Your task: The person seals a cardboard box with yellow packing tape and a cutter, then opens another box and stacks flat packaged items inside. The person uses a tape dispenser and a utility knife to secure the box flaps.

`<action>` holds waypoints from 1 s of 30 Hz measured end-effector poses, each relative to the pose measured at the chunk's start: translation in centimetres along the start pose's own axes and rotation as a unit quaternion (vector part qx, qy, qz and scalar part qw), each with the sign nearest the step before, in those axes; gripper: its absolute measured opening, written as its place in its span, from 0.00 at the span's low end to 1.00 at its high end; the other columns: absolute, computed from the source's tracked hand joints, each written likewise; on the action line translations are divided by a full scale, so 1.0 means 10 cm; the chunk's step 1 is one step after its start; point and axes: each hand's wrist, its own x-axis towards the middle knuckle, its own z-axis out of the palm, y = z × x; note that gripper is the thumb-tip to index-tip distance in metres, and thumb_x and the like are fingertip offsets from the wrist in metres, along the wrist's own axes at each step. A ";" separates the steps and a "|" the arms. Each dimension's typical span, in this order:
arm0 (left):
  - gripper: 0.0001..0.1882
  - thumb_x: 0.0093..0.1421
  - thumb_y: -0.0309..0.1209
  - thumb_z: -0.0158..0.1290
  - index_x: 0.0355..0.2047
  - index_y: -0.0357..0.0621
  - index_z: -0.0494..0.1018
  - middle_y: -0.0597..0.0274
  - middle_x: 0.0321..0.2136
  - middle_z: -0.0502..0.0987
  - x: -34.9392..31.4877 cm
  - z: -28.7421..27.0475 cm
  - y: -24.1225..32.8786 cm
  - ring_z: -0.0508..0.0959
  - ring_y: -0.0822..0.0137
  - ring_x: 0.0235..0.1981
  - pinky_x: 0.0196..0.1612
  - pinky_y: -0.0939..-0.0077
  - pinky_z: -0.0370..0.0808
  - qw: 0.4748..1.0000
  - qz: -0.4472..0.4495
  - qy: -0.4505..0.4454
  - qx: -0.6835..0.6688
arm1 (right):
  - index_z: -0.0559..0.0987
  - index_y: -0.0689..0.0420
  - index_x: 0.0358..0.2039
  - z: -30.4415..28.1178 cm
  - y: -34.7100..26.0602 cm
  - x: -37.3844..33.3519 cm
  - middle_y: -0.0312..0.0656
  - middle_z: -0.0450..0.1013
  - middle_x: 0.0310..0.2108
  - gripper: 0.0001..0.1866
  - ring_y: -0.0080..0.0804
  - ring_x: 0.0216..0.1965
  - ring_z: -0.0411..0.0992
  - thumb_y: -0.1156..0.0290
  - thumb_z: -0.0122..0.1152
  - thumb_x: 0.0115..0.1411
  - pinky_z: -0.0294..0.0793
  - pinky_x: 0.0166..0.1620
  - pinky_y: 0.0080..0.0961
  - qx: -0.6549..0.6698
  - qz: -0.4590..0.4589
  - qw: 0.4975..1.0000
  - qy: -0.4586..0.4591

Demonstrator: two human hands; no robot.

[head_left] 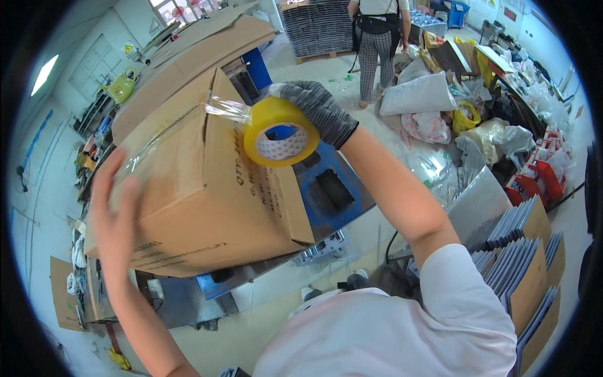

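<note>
Carton (182, 232): blocked span between left hand (116, 207) and right hand (319, 108) | Tape roll (267, 113) and strip (227, 110): obstructed upper right corner | Cardboard sheets (207, 47): limited far side | Passage: open above carton

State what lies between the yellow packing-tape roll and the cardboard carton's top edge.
In the head view, a short strip of clear tape stretches from the packing-tape roll to the cardboard carton.

A workshop is shown by a box (182, 217) set at the near edge of the bench (358, 193), heaped bags (421, 96), and a pallet (319, 57) stacked with, seemingly, flat sheets (316, 30).
</note>
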 end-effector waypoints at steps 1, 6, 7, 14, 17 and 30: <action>0.21 0.61 0.35 0.52 0.53 0.40 0.70 0.52 0.55 0.71 0.14 0.21 0.47 0.69 0.57 0.58 0.61 0.68 0.61 0.996 0.065 -0.032 0.050 | 0.79 0.59 0.41 -0.08 0.06 0.00 0.40 0.77 0.34 0.19 0.25 0.33 0.76 0.56 0.62 0.59 0.77 0.39 0.21 0.016 -0.006 1.000 -0.003; 0.18 0.61 0.27 0.46 0.52 0.38 0.69 0.50 0.57 0.67 0.36 0.73 0.97 0.64 0.50 0.60 0.63 0.62 0.59 0.960 0.168 -0.189 0.120 | 0.79 0.60 0.40 -0.13 0.34 0.07 0.40 0.77 0.34 0.19 0.24 0.33 0.75 0.56 0.61 0.59 0.75 0.39 0.21 0.147 0.009 0.989 -0.025; 0.19 0.60 0.26 0.45 0.52 0.38 0.69 0.50 0.57 0.67 0.39 0.72 0.97 0.63 0.50 0.61 0.63 0.61 0.59 0.960 0.163 -0.191 0.121 | 0.79 0.61 0.40 -0.18 0.39 0.08 0.40 0.77 0.34 0.19 0.25 0.33 0.75 0.56 0.61 0.59 0.75 0.39 0.20 0.178 0.027 0.984 -0.019; 0.25 0.51 0.24 0.49 0.52 0.34 0.68 0.50 0.55 0.68 0.59 0.79 1.23 0.63 0.50 0.60 0.63 0.60 0.59 0.942 0.142 -0.249 0.176 | 0.77 0.61 0.41 -0.40 0.62 0.23 0.43 0.76 0.39 0.23 0.28 0.37 0.75 0.53 0.64 0.58 0.75 0.43 0.26 0.269 0.109 0.956 -0.052; 0.27 0.50 0.26 0.52 0.52 0.33 0.67 0.47 0.54 0.68 0.72 0.99 1.43 0.63 0.50 0.59 0.63 0.61 0.59 0.929 0.153 -0.273 0.195 | 0.79 0.55 0.38 -0.83 1.44 0.74 0.41 0.78 0.37 0.12 0.32 0.39 0.76 0.61 0.61 0.60 0.77 0.43 0.31 0.076 -0.006 0.993 -0.087; 0.27 0.56 0.30 0.49 0.57 0.36 0.64 0.47 0.58 0.65 0.73 0.94 1.45 0.59 0.49 0.62 0.66 0.53 0.52 0.899 0.118 -0.335 0.254 | 0.72 0.51 0.54 0.25 3.03 1.75 0.47 0.70 0.52 0.18 0.45 0.55 0.68 0.68 0.42 0.65 0.69 0.55 0.40 -0.595 0.034 0.794 -0.117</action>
